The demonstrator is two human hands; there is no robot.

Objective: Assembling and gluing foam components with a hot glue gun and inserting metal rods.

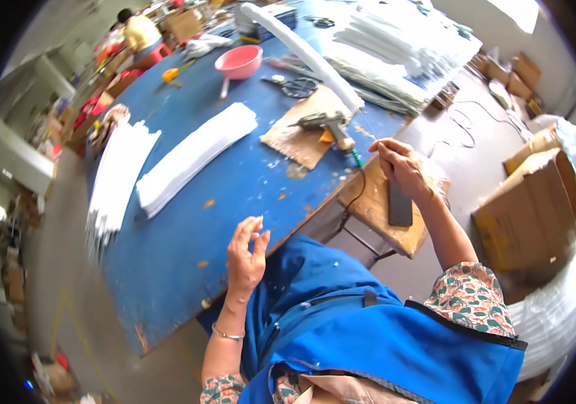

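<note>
White strips stack (193, 155): lies flat on the blue desk (166, 256), up and left of the left hand, well apart from it; looks like thin, light, floppy sheet stock.
Left hand (246, 252): raised above the desk's near edge, fingers loosely curled and part open, thumb and forefinger nearly meeting; whether anything small sits between them cannot be told.
Glue gun (325, 124): rests on a cardboard pad (305, 131), up and left of the right hand, untouched.
White padded rod (301, 50): long, runs up and away from the right hand; judged light, soft-skinned, slightly bendable.
Thin wire stem (368, 128): bare end of the rod, stiff but slender, judged the proper holding point.
Right hand (402, 168): fingertips pinched shut on the thin wire stem, above a wooden stool (375, 209).
</note>
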